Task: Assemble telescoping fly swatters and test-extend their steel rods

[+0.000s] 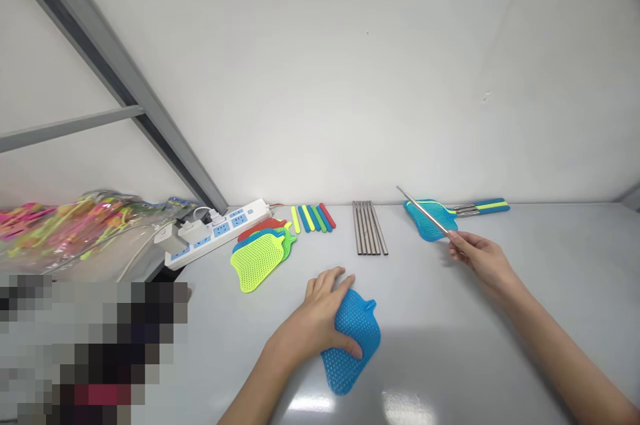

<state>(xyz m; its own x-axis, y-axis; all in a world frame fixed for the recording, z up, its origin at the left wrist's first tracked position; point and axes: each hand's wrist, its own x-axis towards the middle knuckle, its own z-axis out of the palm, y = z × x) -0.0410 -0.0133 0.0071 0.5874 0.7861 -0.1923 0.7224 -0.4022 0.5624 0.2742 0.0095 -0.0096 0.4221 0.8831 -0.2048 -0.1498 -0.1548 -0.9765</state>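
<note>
Has the left hand (320, 311) spread over a blue paddle (359, 325) on the surface (500, 358) near six o'clock in view, with the thumb laid across its face and the fingers fanned past its edge. Glossy, curvy-sided, pierced all over with small holes — with a short neck toward one o'clock. Pinches a rod (425, 213) in the right hand (475, 255) near three o'clock — slim, straight, silvery, angled toward ten, across a blue swatter (429, 231). Around the paddle: other rods (367, 228) near twelve, coloured grips (319, 219) at eleven, a yellow paddle (257, 261) at ten.
</note>
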